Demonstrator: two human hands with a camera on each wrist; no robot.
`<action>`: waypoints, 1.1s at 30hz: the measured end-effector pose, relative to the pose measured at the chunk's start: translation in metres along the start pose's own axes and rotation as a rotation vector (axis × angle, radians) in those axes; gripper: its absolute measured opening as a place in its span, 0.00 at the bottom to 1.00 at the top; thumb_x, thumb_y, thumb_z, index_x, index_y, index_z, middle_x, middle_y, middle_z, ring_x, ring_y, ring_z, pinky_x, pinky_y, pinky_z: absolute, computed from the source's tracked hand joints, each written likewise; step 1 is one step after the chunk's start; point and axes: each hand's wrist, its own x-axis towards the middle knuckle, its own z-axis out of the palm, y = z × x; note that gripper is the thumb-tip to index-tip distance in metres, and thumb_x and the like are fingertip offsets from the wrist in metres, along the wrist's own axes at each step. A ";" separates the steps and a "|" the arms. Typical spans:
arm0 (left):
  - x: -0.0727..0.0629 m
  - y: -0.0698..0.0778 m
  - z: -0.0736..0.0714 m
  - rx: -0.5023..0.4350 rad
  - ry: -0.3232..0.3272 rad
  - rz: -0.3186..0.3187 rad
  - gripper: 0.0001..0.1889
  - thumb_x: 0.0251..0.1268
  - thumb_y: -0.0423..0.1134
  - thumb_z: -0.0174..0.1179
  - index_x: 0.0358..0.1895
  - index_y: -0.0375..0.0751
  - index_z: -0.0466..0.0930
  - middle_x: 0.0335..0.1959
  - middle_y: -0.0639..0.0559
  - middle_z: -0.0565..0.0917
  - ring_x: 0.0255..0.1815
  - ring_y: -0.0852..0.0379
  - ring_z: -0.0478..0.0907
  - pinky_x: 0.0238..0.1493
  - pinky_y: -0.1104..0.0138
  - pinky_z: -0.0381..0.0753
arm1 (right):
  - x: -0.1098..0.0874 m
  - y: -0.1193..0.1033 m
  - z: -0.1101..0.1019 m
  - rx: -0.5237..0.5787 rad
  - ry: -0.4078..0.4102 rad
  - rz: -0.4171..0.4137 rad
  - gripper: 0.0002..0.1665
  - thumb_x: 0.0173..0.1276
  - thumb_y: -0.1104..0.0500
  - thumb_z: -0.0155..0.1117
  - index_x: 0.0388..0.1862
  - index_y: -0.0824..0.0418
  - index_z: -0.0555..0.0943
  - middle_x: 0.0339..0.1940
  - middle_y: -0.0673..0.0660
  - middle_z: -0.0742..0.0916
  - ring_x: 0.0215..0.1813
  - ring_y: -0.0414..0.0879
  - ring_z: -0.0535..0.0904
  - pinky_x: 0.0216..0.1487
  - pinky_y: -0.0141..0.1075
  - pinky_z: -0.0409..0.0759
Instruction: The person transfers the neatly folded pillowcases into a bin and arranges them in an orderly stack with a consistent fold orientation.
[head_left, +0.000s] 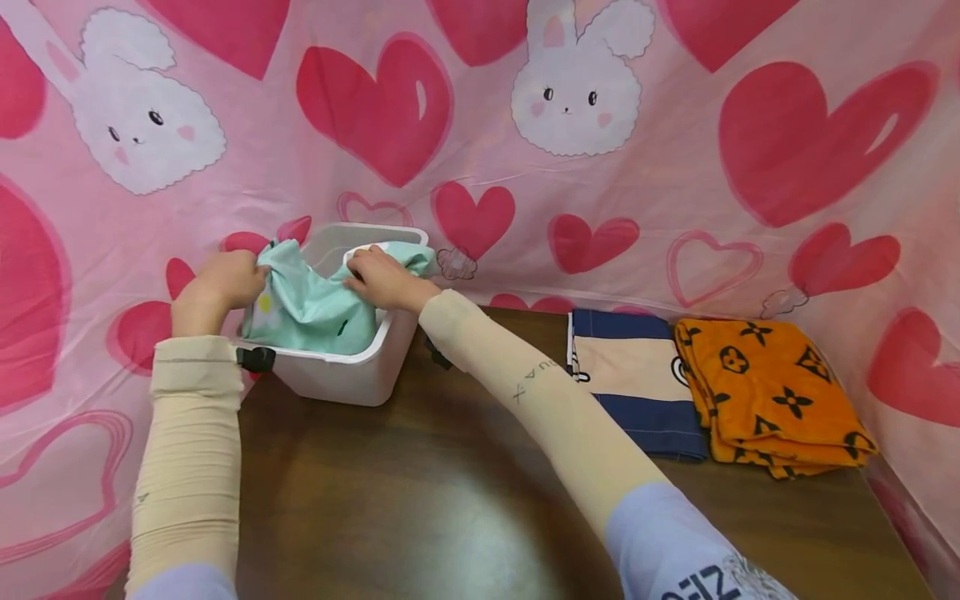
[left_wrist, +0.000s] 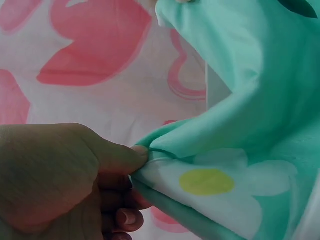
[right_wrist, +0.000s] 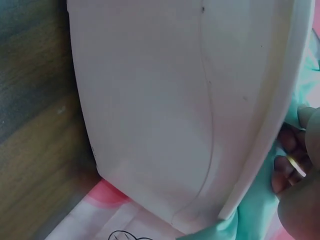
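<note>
Head view: fingers of left hand (head_left: 217, 292) and right hand (head_left: 386, 279) grip mint cloth (head_left: 318, 308) at the white bin (head_left: 337, 382). Orange fabric (head_left: 772, 392) lies to its right.

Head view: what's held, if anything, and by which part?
The green cloth: left hand pinches it beside the flower; right hand grips its upper right part.

The mint cloth (head_left: 322, 312) hides the floor of the white bin (head_left: 341, 381).
</note>
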 end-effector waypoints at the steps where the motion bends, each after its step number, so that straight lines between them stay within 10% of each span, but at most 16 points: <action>1: 0.001 0.001 0.001 0.001 -0.007 0.001 0.15 0.73 0.36 0.50 0.43 0.21 0.69 0.27 0.36 0.72 0.31 0.40 0.75 0.37 0.49 0.76 | 0.001 0.000 0.001 0.001 -0.007 -0.005 0.16 0.81 0.53 0.54 0.32 0.59 0.75 0.42 0.57 0.81 0.48 0.50 0.72 0.52 0.36 0.68; 18: -0.003 0.010 0.017 -0.012 -0.154 -0.010 0.19 0.69 0.36 0.57 0.50 0.19 0.70 0.36 0.31 0.76 0.40 0.35 0.76 0.43 0.46 0.80 | 0.008 0.001 0.013 0.109 -0.164 -0.088 0.19 0.79 0.57 0.56 0.24 0.56 0.70 0.22 0.49 0.70 0.30 0.41 0.67 0.39 0.30 0.64; 33: -0.008 0.007 0.008 -0.007 -0.122 -0.031 0.16 0.67 0.35 0.57 0.45 0.20 0.71 0.32 0.33 0.74 0.38 0.36 0.75 0.42 0.47 0.79 | 0.016 -0.014 0.012 0.041 -0.132 -0.163 0.14 0.82 0.57 0.49 0.41 0.65 0.78 0.44 0.60 0.80 0.45 0.46 0.71 0.54 0.33 0.66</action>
